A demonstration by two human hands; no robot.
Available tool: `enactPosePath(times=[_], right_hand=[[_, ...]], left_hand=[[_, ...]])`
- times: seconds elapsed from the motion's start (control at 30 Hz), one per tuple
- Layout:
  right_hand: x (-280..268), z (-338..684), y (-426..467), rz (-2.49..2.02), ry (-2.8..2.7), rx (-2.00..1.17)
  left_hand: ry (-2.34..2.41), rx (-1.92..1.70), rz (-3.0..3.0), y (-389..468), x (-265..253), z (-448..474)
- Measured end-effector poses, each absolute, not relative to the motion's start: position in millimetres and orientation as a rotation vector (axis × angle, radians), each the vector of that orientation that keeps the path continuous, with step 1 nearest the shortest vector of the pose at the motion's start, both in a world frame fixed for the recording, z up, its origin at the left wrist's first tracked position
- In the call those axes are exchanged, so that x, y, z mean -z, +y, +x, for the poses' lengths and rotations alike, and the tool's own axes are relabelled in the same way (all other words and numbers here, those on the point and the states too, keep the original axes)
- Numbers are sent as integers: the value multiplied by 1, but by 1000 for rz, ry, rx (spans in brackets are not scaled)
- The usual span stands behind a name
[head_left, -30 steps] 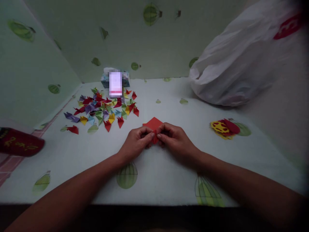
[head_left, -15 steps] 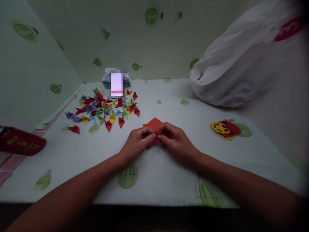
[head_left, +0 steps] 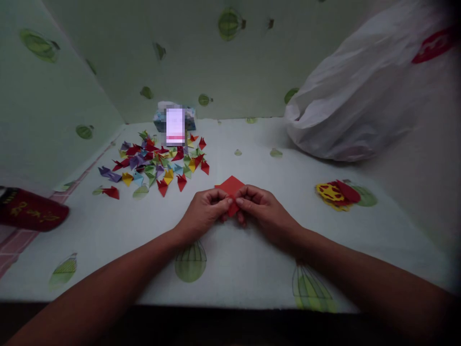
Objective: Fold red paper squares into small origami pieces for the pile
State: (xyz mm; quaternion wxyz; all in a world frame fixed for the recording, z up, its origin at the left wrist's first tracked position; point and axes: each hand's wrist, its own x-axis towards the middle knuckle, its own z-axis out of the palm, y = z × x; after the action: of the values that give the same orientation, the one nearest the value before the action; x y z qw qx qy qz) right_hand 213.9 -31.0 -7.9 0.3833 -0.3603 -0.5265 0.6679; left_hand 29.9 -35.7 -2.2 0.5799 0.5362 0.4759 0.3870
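Note:
A small folded piece of red origami paper [head_left: 232, 184] is between my hands, a little above the table's middle. My left hand [head_left: 205, 207] pinches its left edge between thumb and forefinger. On the opposite edge, the thumb and fingers of my right hand [head_left: 264, 206] are closed on it. A pointed corner of the paper shows above my fingertips, and a lower part shows between them. My fingers hide the sides. Off to the left lies a heap of folded paper cranes [head_left: 158, 168] in red, purple, yellow, green and blue.
A lit phone [head_left: 175, 126] leans on a tissue box [head_left: 190, 120] behind the cranes. At far left lies a dark red cylinder [head_left: 32, 210]. Yellow and red paper cutouts [head_left: 333, 193] lie to the right, below a large white plastic bag [head_left: 345, 105].
My thumbs have moved slightly apart over the red paper, and more of its lower part shows between them. Both hands keep their hold. The whole view has shifted very slightly.

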Motion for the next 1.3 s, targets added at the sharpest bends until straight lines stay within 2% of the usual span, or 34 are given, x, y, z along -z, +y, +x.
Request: enactPosePath(times=[0.23,0.4,0.7,1.17,1.3], right_hand=[[11,213,-31,-936,-1316,-1749],[11,212,-33,-1012,-1336,-1672],[8,211,-32,-870,-1316,-1730],[5,209,-34,-1101,-1394,-1565],[4,210,-35,-1037,-1390,-1593]], left_hand=[[1088,-964,1175,-38,2,31],[1085,-956,1177,-39,1,33],[1069,-1015,1125,-39,2,33],[1106,-1016,1203,-41,1,35],[1112,-1028,1205,-41,0,35]])
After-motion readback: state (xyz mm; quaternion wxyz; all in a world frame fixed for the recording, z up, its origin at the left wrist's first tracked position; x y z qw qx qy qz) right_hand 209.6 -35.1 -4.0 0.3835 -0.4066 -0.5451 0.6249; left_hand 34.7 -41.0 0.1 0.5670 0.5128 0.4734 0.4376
